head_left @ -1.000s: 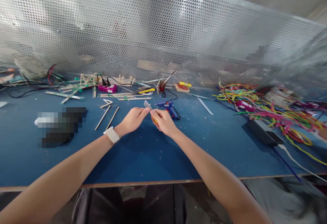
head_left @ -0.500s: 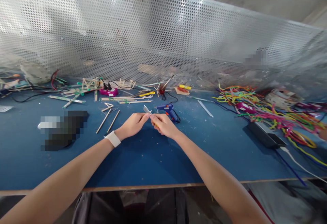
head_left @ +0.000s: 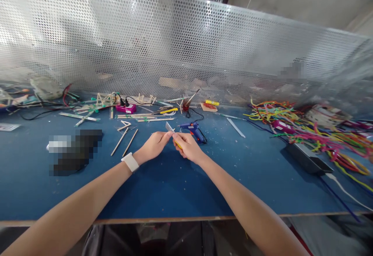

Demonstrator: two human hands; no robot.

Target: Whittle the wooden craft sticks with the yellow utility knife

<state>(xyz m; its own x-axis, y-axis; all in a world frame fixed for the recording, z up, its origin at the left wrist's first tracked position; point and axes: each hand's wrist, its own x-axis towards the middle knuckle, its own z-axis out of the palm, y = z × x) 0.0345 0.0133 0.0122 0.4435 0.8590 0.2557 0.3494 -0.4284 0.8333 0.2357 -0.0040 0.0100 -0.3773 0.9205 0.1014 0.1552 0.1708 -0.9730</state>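
Note:
In the head view my right hand point(head_left: 188, 146) is closed round the yellow handle of a utility knife point(head_left: 169, 127), its blade pointing up and to the left. My left hand point(head_left: 154, 146) is closed in a pinch, thumb against the blade's near end. Whatever lies between its fingers is mostly hidden; only a small pale tip shows by the blade. Just beyond my right hand lies a blue glue gun point(head_left: 192, 128) on the blue table point(head_left: 163, 193). Two thin wooden sticks point(head_left: 130, 142) and a small joined stick piece point(head_left: 124, 125) rest left of my left hand.
A purple power strip point(head_left: 126, 108) with plugs stands among wooden sticks at the back. Another yellow-handled cutter point(head_left: 169, 110) lies nearby. Colourful pipe cleaners point(head_left: 326, 135) and a black box point(head_left: 309, 158) sit at right. A perforated metal screen point(head_left: 186, 46) borders the far edge.
The view has shifted slightly, so the table things appear a little lower and further right. Both hands keep nearly the same pose, the utility knife still in my right hand.

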